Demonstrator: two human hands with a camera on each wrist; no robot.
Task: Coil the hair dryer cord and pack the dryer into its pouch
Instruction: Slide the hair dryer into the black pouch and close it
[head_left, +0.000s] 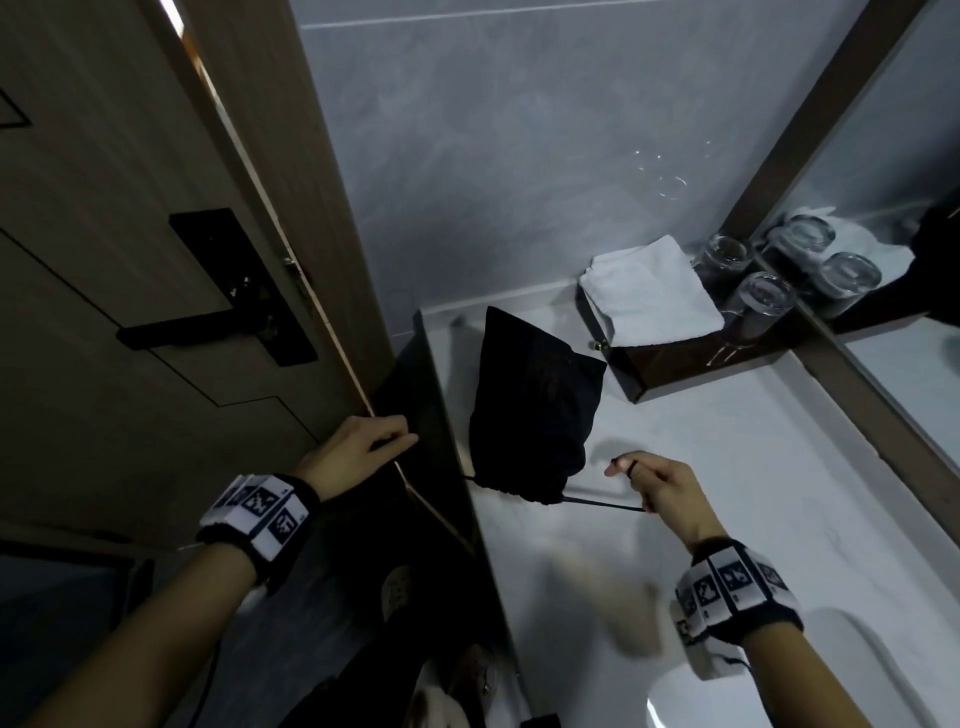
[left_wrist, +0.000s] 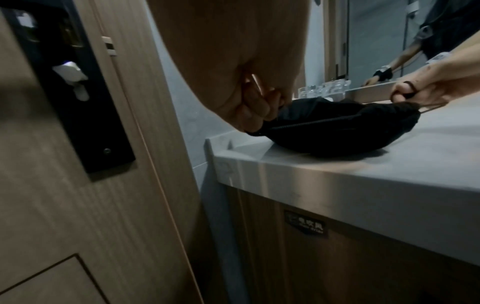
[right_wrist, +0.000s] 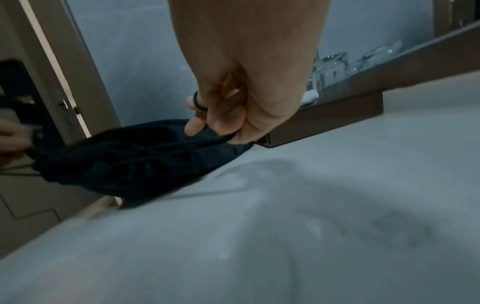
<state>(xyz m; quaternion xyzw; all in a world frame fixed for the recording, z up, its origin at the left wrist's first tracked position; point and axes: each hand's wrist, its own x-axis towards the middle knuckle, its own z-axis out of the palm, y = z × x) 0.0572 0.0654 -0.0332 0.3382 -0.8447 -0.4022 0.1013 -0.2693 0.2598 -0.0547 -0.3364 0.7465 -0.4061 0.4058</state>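
Observation:
A black drawstring pouch (head_left: 535, 405) lies bulging on the pale counter (head_left: 675, 519), its gathered mouth toward me. My left hand (head_left: 397, 440) is off the counter's left edge, fingers curled, pinching the left drawstring (left_wrist: 298, 124) by the pouch mouth (left_wrist: 265, 123). To the pouch's right, my right hand (head_left: 626, 470) grips the other drawstring (head_left: 602, 503), which runs taut from the mouth and loops round the index finger (right_wrist: 197, 102). No dryer or cord shows outside the pouch (right_wrist: 124, 160).
A dark tray (head_left: 675, 364) with a folded white towel (head_left: 649, 296) and upturned glasses (head_left: 763, 301) stands at the back by the mirror. A wooden door with a black handle (head_left: 218, 327) is at the left. A white basin (head_left: 779, 691) sits near right.

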